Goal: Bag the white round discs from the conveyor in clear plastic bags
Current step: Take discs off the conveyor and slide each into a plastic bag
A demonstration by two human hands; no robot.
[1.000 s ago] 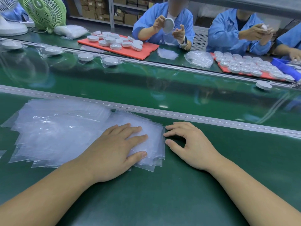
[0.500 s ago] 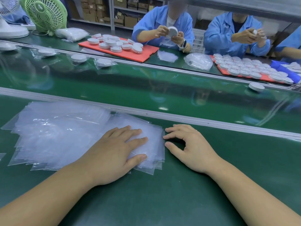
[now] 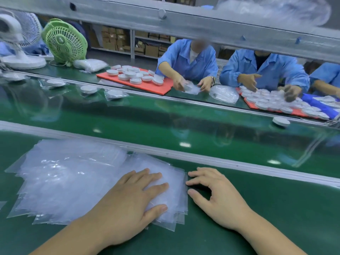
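Observation:
A fanned stack of clear plastic bags (image 3: 60, 183) lies on the green bench in front of me. My left hand (image 3: 128, 205) rests flat on the stack's right end, fingers spread, holding nothing. My right hand (image 3: 213, 196) sits just right of the stack, its fingertips at the bags' right edge, fingers apart. On the green conveyor (image 3: 184, 122) one bare white round disc (image 3: 281, 122) lies at the far right. Several bagged discs (image 3: 115, 94) ride on the belt at the far left.
Across the belt, people in blue coats handle discs over two red trays (image 3: 147, 87) piled with white discs. A heap of clear bags (image 3: 224, 93) lies between the trays. A green fan (image 3: 64, 42) and a white fan (image 3: 16, 37) stand far left. A metal beam (image 3: 165, 17) runs overhead.
My hands have stayed almost still on the bags. The view has tilted upward. The bagged discs on the belt and the bare disc have drifted, and the people opposite lowered their hands to the bench.

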